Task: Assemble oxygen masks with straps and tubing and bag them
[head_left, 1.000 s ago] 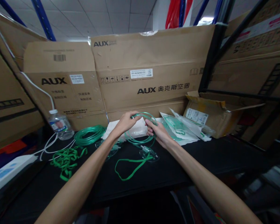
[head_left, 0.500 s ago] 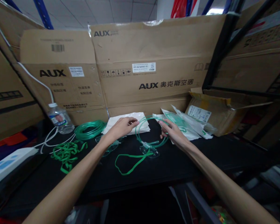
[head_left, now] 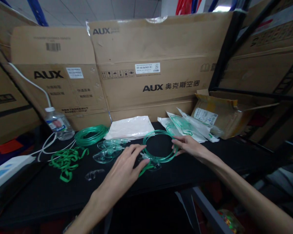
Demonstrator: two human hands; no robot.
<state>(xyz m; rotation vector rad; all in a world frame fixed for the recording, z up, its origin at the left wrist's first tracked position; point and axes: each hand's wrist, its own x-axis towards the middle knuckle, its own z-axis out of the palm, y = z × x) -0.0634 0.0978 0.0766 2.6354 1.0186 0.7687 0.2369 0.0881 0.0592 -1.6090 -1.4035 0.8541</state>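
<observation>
My right hand [head_left: 189, 145] pinches the right side of a coil of clear green tubing [head_left: 171, 158] between thumb and fingers. The coil rests upon the black table as a round loop. At its near left lies a clear oxygen mask [head_left: 155, 166] with a green elastic strap [head_left: 144, 168], partly hidden by my left hand [head_left: 127, 167]. That hand hovers at the loop's left edge, thumb and fingers apart, holding nothing I can see. More clear masks [head_left: 104, 154] lie beyond it on the left.
White packets [head_left: 130, 127] lie at the back, and packed green items in pouches [head_left: 185, 125] lean by an opened cardboard box [head_left: 211, 113]. On the left are a thicker tubing coil [head_left: 91, 136], tangled green straps [head_left: 65, 161], a bottle [head_left: 60, 125] and a power strip [head_left: 8, 172].
My left hand has come down and nearer, over the mask and strap. The tubing loop has been lowered toward the table, with my right hand still on it. The view has shifted slightly.
</observation>
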